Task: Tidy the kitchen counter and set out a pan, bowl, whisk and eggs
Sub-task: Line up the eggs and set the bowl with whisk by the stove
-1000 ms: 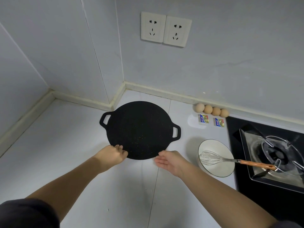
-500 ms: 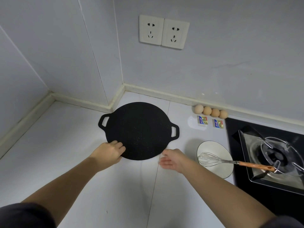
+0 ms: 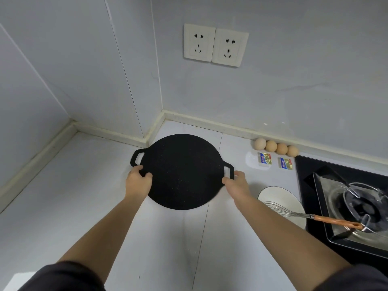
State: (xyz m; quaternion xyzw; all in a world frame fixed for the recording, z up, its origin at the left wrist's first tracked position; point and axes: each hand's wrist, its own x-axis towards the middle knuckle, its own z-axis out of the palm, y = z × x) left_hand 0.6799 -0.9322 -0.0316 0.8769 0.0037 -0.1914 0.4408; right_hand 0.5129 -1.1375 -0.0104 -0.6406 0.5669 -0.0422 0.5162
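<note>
Now your left hand has its grip clamped on the near left rim of the black pan, just below the pan's left loop handle, thumb on top and fingers curled over the edge. Your right hand grips the opposite side at the right loop handle, thumb on the rim and fingers reaching round the outside of the loop. The pan sits over the white bench, close to the inner corner of the wall; you cannot tell from this view whether it lies flat on the bench or is raised a little.

To the right of the pan, near your right forearm, a white bowl stands on the bench. The whisk lies with its wire head in the bowl and its wooden handle reaching out over the metal tray of the gas stove. Four eggs lie in a touching row against the foot of the back wall, with two small foil packets just in front of them. A double socket is on the wall above the pan.
</note>
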